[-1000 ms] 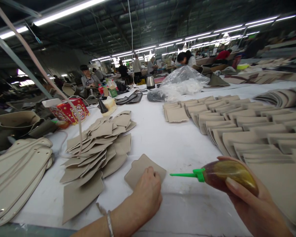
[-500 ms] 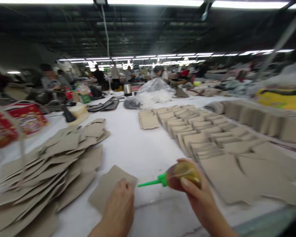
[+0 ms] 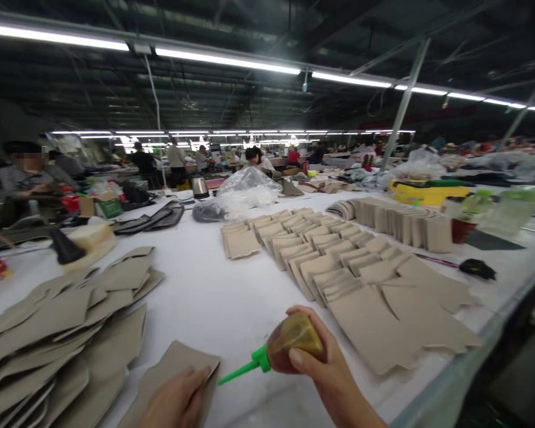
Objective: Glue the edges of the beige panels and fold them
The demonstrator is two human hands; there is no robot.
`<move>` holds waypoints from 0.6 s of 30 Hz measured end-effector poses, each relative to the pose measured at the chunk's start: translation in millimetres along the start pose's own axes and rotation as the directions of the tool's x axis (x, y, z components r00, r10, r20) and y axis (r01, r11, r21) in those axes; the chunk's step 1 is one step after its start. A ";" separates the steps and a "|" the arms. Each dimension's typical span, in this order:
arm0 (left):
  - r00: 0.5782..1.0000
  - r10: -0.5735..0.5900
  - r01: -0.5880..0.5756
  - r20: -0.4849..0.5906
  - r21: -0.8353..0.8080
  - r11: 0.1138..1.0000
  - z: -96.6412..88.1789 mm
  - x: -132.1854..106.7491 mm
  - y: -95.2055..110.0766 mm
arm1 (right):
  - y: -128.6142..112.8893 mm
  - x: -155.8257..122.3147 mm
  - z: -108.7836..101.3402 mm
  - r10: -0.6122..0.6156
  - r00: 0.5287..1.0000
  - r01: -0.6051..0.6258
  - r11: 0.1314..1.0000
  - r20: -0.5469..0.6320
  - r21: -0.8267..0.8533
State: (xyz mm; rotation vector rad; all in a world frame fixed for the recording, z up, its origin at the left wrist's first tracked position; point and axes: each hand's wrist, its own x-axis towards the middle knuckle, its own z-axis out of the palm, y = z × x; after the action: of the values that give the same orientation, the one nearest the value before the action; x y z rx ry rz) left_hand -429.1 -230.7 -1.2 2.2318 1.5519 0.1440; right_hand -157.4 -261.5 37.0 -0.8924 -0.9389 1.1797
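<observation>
My right hand (image 3: 325, 368) is wrapped round a squeeze bottle (image 3: 294, 342) of amber liquid, tilted so that its long green nozzle (image 3: 241, 372) points left and down. The nozzle tip is close to the right edge of a flat beige piece (image 3: 173, 362), leather or fabric, I cannot tell which. My left hand (image 3: 178, 395) grips that piece near the same edge, fingers bent and pressed together; its lower part runs out of view. Left of it lies a loose heap of similar beige pieces (image 3: 71, 315). To the right, overlapping rows of beige pieces (image 3: 321, 249) are fanned out.
Behind the rows stands a curved line of upright beige pieces (image 3: 396, 220). Clear plastic bags (image 3: 249, 190), a metal kettle (image 3: 200, 188) and a yellow box (image 3: 423, 191) sit farther back. A black object (image 3: 477, 268) lies at right, near the table edge. People work in the background.
The view has swung right and tilted up, showing more of the table's right side. My left hand's fingers now lie at the piece's right edge; the bottle's nozzle tips further downward.
</observation>
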 end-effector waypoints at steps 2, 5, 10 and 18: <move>0.999 -0.013 0.009 -0.045 -0.084 0.996 -11.0 0.6 13.1 | -1.1 3.1 -0.7 0.010 1.000 -0.009 0.999 0.017 -0.040; 0.999 0.003 -0.015 -0.054 -0.210 0.978 -21.8 1.1 21.8 | -0.8 9.2 0.6 -0.048 0.998 0.057 0.963 0.041 -0.265; 1.000 0.009 -0.015 -0.024 -0.292 0.956 -24.7 1.7 18.1 | 7.9 12.0 14.3 -0.188 0.975 0.219 0.783 0.115 -0.582; 1.000 0.001 -0.002 -0.003 -0.341 0.940 -25.4 5.1 15.0 | 26.9 28.1 13.1 -0.275 0.856 0.517 0.453 0.437 -0.727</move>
State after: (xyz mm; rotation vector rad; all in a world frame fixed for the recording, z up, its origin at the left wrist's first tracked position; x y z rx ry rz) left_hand -422.1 -223.5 27.0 1.9597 1.4024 0.3865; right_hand -175.2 -228.6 20.2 -1.1638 -1.9088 0.3588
